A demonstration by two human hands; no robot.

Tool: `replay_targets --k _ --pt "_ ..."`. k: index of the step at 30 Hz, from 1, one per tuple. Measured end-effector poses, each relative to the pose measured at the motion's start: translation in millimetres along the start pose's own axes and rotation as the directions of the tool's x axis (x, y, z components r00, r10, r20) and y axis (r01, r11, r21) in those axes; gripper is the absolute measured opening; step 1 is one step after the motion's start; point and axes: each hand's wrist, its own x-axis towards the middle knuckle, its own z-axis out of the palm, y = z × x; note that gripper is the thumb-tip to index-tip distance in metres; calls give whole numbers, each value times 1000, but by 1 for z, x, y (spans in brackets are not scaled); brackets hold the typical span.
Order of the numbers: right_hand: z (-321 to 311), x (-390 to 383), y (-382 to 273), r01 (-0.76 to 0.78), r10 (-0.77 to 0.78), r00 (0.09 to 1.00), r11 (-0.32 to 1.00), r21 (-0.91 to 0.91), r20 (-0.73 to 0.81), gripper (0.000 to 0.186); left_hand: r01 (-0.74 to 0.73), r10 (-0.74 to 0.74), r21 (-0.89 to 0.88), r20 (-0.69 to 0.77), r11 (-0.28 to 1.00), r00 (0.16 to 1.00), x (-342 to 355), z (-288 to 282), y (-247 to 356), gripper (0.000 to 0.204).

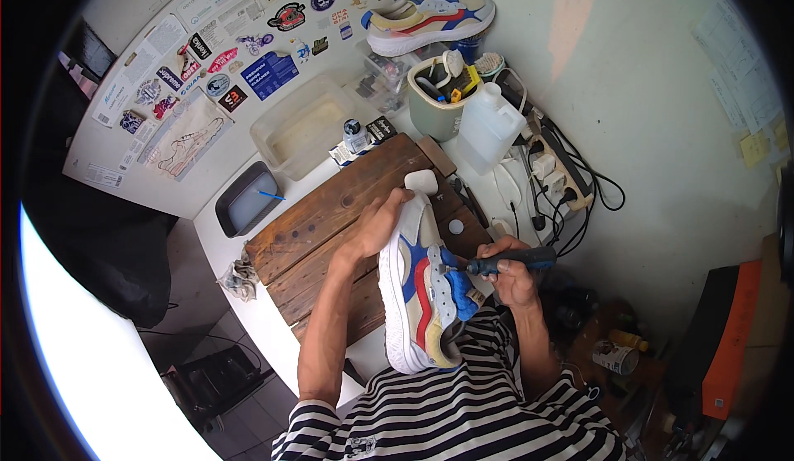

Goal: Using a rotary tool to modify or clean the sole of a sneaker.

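My left hand (372, 225) grips the upper, toe end of a sneaker (422, 308) with white, cream, blue, red and yellow panels, held over a dark wooden board (298, 246); its heel end hangs near my striped shirt. My right hand (509, 279) is closed around a dark pen-shaped rotary tool (525, 258), whose tip is at the shoe's laceless eyelet area beside the blue tongue. The exact contact at the tip is too small to tell. A white pad (420, 181) and a round white disc (456, 226) lie on the board.
A second sneaker (430, 27) rests at the back above bins, a tool container (438, 114) and a plastic jug (484, 138). Two trays (265, 134), a small bottle (356, 134) and a crumpled rag (240, 279) are leftward. A power strip (554, 171) with cables lies at right.
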Motion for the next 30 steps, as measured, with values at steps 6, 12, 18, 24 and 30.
replay_targets --k 6,12,18,24,30 --pt "7 1 -2 -8 7 999 1000 -7 -35 27 22 -22 -1 7 1000 1000 -3 -2 11 54" --pt "6 0 -4 -26 26 999 1000 -6 -43 27 -17 17 32 -11 999 1000 -1 -1 5 53" --pt "6 0 -4 -40 40 999 999 -9 -25 27 -9 10 37 -12 999 1000 -1 -1 5 51" --pt "4 -1 -4 -46 46 998 999 -15 -33 27 1 0 37 -8 999 1000 -2 -1 6 52" --pt "8 -1 -6 -53 52 998 998 -23 -18 27 15 -14 14 -8 1000 1000 -2 -1 5 52"
